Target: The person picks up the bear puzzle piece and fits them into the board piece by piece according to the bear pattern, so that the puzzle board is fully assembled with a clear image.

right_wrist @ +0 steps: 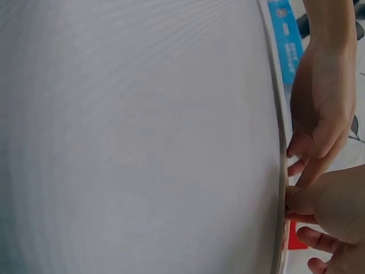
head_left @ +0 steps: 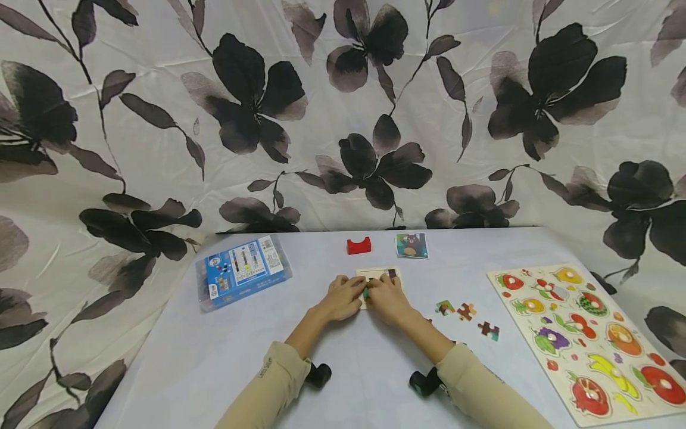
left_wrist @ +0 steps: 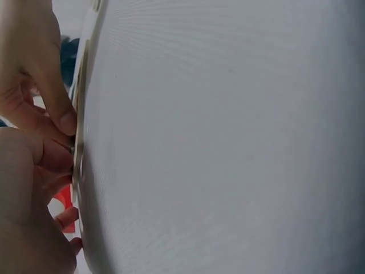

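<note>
Both hands meet over a small pale puzzle tray [head_left: 372,273] near the middle of the table. A bit of green puzzle piece [head_left: 365,293] shows between their fingertips. My right hand [head_left: 390,300] has its thumb and forefinger together at a small dark edge right at the tray, seen in the left wrist view. The left hand [head_left: 343,299] has its fingertips beside them, low against the tray's edge [left_wrist: 81,85]. Its hold is largely hidden, and I cannot tell whether it pinches the piece. Loose jigsaw pieces [head_left: 466,311] lie to the right of the hands.
A blue boxed set [head_left: 246,268] lies at the back left. Beyond the tray are a red notched block [head_left: 359,245] and a bear picture card [head_left: 412,245]. A large fruit puzzle board [head_left: 581,339] covers the right side. Floral cloth [head_left: 321,119] hangs behind.
</note>
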`<action>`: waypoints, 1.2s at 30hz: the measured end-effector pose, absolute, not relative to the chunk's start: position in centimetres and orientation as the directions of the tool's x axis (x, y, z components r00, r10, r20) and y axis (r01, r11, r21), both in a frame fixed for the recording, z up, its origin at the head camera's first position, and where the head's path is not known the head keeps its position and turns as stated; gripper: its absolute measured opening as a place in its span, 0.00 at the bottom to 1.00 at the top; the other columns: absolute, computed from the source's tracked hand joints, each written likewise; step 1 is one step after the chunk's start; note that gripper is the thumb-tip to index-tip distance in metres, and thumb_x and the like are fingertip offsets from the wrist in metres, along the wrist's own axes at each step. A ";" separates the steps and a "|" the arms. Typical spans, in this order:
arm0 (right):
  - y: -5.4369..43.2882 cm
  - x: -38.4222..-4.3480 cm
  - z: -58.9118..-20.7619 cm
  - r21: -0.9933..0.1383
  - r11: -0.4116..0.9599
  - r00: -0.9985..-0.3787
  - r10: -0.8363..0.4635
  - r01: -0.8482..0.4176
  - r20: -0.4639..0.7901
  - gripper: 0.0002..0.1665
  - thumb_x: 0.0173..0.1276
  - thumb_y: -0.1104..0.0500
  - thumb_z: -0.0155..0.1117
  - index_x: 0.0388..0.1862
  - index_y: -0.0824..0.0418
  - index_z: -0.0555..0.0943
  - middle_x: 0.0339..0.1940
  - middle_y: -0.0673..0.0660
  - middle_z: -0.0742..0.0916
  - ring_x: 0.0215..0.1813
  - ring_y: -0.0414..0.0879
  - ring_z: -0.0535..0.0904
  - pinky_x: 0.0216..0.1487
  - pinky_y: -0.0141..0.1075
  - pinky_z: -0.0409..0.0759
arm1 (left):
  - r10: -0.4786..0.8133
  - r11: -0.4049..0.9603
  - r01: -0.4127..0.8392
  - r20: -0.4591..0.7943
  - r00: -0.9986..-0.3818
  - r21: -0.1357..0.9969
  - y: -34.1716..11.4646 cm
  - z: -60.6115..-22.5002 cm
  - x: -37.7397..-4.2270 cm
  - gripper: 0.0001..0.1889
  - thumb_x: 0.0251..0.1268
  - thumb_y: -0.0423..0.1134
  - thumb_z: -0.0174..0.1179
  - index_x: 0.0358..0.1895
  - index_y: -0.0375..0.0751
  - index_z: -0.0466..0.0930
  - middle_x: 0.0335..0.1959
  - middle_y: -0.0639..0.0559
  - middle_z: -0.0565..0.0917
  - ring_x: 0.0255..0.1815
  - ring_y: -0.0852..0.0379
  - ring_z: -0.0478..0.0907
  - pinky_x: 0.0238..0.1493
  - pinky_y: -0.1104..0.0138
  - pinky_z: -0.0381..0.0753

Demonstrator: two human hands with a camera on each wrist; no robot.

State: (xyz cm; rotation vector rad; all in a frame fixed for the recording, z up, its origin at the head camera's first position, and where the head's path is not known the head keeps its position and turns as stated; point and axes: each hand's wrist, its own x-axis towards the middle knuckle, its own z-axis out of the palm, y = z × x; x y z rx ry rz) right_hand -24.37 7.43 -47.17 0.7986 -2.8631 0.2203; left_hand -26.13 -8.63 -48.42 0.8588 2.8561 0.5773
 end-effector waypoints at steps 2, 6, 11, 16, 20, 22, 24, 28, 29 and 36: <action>7.7 -24.3 -47.1 -0.160 0.842 -0.856 -0.492 -0.514 0.159 0.08 0.64 0.58 0.63 0.37 0.58 0.87 0.52 0.56 0.80 0.49 0.53 0.70 0.44 0.49 0.66 | 0.550 0.763 0.510 0.016 -0.835 0.397 -8.7 -48.5 -26.2 0.29 0.61 0.38 0.43 0.68 0.35 0.65 0.70 0.45 0.65 0.61 0.42 0.60 0.61 0.45 0.58; 8.7 -24.4 -46.5 -0.319 0.821 -0.874 -0.482 -0.474 0.059 0.11 0.66 0.60 0.60 0.44 0.56 0.86 0.54 0.59 0.75 0.53 0.58 0.65 0.45 0.51 0.64 | 0.552 0.755 0.510 0.019 -0.833 0.412 -8.8 -48.2 -26.1 0.29 0.59 0.39 0.45 0.67 0.39 0.67 0.69 0.45 0.65 0.62 0.41 0.60 0.61 0.44 0.58; 10.5 -24.8 -46.2 -0.475 0.766 -0.881 -0.470 -0.433 0.046 0.17 0.64 0.61 0.63 0.52 0.59 0.82 0.58 0.62 0.74 0.54 0.61 0.67 0.44 0.53 0.65 | 0.557 0.762 0.516 0.010 -0.830 0.391 -9.0 -47.9 -26.0 0.28 0.60 0.43 0.47 0.66 0.43 0.69 0.69 0.46 0.65 0.62 0.41 0.61 0.61 0.45 0.60; 11.8 -24.6 -46.9 -0.467 0.772 -0.893 -0.440 -0.430 0.095 0.13 0.62 0.60 0.66 0.46 0.57 0.86 0.52 0.57 0.78 0.48 0.56 0.70 0.39 0.46 0.65 | 0.561 0.764 0.536 0.040 -0.827 0.358 -8.8 -47.9 -26.0 0.23 0.68 0.47 0.47 0.63 0.42 0.73 0.67 0.45 0.68 0.60 0.41 0.64 0.59 0.45 0.63; 12.2 -24.4 -47.2 -0.424 0.787 -0.888 -0.448 -0.447 0.105 0.12 0.63 0.59 0.65 0.45 0.55 0.87 0.46 0.52 0.79 0.42 0.52 0.69 0.35 0.41 0.62 | 0.522 0.792 0.521 0.090 -0.848 0.318 -8.2 -48.1 -26.3 0.20 0.70 0.50 0.49 0.55 0.44 0.80 0.63 0.46 0.74 0.58 0.43 0.67 0.56 0.47 0.67; 12.3 -24.4 -47.2 -0.408 0.792 -0.886 -0.448 -0.454 0.115 0.11 0.63 0.59 0.64 0.44 0.54 0.87 0.44 0.51 0.79 0.40 0.50 0.68 0.34 0.40 0.60 | 0.500 0.805 0.514 0.128 -0.856 0.296 -7.8 -48.2 -26.4 0.18 0.69 0.50 0.52 0.49 0.44 0.84 0.59 0.47 0.77 0.56 0.45 0.69 0.54 0.49 0.69; 12.3 -24.4 -47.2 -0.402 0.793 -0.885 -0.451 -0.457 0.117 0.11 0.64 0.61 0.63 0.45 0.54 0.87 0.43 0.50 0.80 0.38 0.49 0.68 0.33 0.39 0.59 | 0.485 0.815 0.510 0.156 -0.860 0.274 -7.4 -48.3 -26.5 0.15 0.67 0.49 0.55 0.44 0.44 0.86 0.55 0.48 0.79 0.55 0.47 0.70 0.52 0.50 0.71; 12.4 -24.6 -47.3 -0.427 0.780 -0.885 -0.444 -0.457 0.136 0.11 0.63 0.62 0.64 0.44 0.57 0.86 0.41 0.52 0.83 0.37 0.48 0.72 0.33 0.40 0.61 | 0.468 0.826 0.501 0.181 -0.865 0.258 -7.2 -48.3 -26.4 0.12 0.62 0.48 0.61 0.39 0.44 0.87 0.51 0.49 0.81 0.54 0.47 0.70 0.50 0.52 0.72; 12.4 -24.7 -47.3 -0.443 0.772 -0.887 -0.439 -0.455 0.147 0.12 0.62 0.63 0.64 0.45 0.58 0.86 0.40 0.53 0.84 0.36 0.48 0.73 0.33 0.40 0.62 | 0.466 0.826 0.500 0.182 -0.866 0.259 -7.2 -48.2 -26.4 0.12 0.61 0.47 0.62 0.38 0.44 0.87 0.51 0.49 0.81 0.54 0.48 0.70 0.50 0.52 0.72; 12.8 -25.3 -47.2 -0.547 0.728 -0.908 -0.374 -0.412 0.187 0.15 0.55 0.68 0.70 0.43 0.69 0.84 0.38 0.61 0.84 0.32 0.46 0.75 0.33 0.38 0.73 | 0.478 0.799 0.508 0.171 -0.861 0.321 -7.5 -47.8 -26.2 0.12 0.59 0.46 0.64 0.40 0.43 0.87 0.51 0.48 0.81 0.54 0.48 0.70 0.51 0.52 0.72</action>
